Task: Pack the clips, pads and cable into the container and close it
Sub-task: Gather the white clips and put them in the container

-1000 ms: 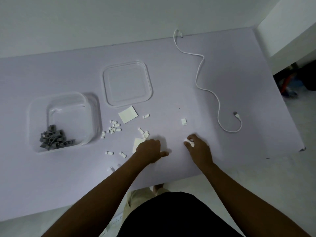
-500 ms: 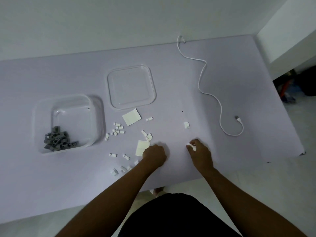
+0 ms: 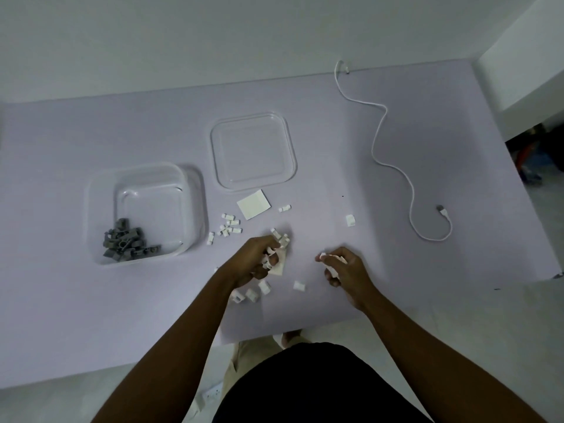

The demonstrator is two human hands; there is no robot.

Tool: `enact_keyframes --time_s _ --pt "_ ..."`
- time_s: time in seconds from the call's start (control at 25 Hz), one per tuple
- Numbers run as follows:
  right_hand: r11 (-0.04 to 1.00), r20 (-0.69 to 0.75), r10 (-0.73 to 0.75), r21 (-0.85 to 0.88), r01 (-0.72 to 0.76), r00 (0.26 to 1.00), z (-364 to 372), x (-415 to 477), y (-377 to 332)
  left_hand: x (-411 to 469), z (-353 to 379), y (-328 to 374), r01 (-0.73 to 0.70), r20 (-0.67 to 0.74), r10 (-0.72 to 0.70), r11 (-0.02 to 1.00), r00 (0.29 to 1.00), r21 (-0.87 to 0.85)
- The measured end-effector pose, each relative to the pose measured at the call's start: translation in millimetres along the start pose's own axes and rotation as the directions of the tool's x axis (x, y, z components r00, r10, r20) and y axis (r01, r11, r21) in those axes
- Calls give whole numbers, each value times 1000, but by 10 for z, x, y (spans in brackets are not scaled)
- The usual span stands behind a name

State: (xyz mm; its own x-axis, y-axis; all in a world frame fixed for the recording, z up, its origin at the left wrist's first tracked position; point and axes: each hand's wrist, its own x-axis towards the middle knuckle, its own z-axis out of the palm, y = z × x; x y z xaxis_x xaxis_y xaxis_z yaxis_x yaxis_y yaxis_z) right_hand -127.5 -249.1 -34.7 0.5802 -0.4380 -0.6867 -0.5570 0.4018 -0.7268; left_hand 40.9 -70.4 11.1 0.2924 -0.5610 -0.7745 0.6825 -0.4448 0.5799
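Observation:
A clear square container [image 3: 195,209] stands at the left with several grey clips [image 3: 128,243] in its near corner. Its clear lid [image 3: 252,151] lies flat behind the middle. White clips [image 3: 229,226] are scattered between container and hands, and more lie near the front edge [image 3: 253,293]. One white pad [image 3: 254,204] lies flat below the lid. My left hand [image 3: 254,260] is closed on white clips and a second pad [image 3: 279,265]. My right hand [image 3: 343,265] holds white clips in its fingers. The white cable [image 3: 393,166] snakes across the right side.
The table's front edge [image 3: 305,326] runs just below my hands. A single white clip [image 3: 350,220] lies apart, right of the middle. A wall corner [image 3: 518,56] rises at the far right, with dark clutter on the floor [image 3: 537,154] beside the table.
My left hand has moved up and left, lifting clips and the near pad off the table. My right hand has gathered more white clips. More clips show near the front edge.

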Motion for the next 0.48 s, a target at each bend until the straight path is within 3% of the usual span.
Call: enact_keyframes --time_s 0.12,0.28,0.4,0.48 --pt "949 112 -94 -291 123 989 132 -72 29 -106 -212 -6 -36 -51 38 998 998 53" --pt "710 280 -147 -638 298 949 276 -284 212 -210 -485 7 -60 -150 85 985 985 160" --pt "532 252 -189 -786 315 949 372 -390 426 -241 -618 43 -80 -174 110 982 978 172" --pt "502 190 -204 -822 269 960 423 -391 500 -260 -648 88 -94 -197 128 980 972 175"
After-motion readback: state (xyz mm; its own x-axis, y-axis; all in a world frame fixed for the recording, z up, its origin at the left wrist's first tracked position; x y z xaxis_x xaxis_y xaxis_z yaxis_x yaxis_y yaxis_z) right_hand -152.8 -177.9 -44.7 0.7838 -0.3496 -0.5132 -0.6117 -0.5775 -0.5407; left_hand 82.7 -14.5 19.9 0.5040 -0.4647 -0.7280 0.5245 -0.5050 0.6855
